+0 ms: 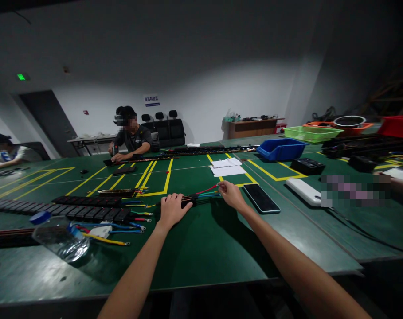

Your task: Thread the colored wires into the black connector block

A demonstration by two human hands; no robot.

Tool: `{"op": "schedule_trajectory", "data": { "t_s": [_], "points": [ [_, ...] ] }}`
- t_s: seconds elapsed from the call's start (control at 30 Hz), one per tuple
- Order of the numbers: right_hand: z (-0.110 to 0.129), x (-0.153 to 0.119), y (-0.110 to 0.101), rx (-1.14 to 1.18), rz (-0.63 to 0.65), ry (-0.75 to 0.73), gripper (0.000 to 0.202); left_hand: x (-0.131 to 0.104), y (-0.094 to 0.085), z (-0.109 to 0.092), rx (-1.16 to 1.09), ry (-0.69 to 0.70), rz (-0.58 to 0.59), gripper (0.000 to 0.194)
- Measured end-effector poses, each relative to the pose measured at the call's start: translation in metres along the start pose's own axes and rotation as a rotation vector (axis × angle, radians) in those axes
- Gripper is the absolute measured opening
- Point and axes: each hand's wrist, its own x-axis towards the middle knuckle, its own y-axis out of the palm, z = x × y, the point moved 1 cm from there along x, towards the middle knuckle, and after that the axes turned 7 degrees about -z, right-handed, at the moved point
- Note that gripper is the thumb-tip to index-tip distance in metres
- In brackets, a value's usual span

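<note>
My left hand (172, 208) lies over the end of a dark, narrow assembly on the green table, its fingers closed around it. From beside that hand, red, green and blue wires (206, 193) run out to the right. At their far end my right hand (232, 195) pinches the tip of the red wire, thumb and finger together. Left of my left hand lie long black segmented strips (88, 212) with coloured leads ending in metal ring terminals (142, 229). A phone (261, 198) rests just right of my right hand.
A tilted water bottle (60, 239) stands at the front left. White papers (227, 167), a blue bin (281, 149) and a white power bank (303, 192) with a cable lie beyond and right. A co-worker (131, 137) sits across the table; another person (8, 153) is at far left.
</note>
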Motion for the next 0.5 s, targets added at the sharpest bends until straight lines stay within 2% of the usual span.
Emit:
{"op": "schedule_trajectory", "data": {
  "t_s": [0.3,0.5],
  "points": [
    [0.012,0.002,-0.021,-0.239,0.027,-0.029,0.035,0.000,-0.001,0.001,-0.008,0.008,-0.001,0.063],
    [0.014,-0.001,-0.019,-0.410,0.210,0.013,0.038,0.001,0.000,0.001,0.021,0.002,0.003,0.063]
  ]
}}
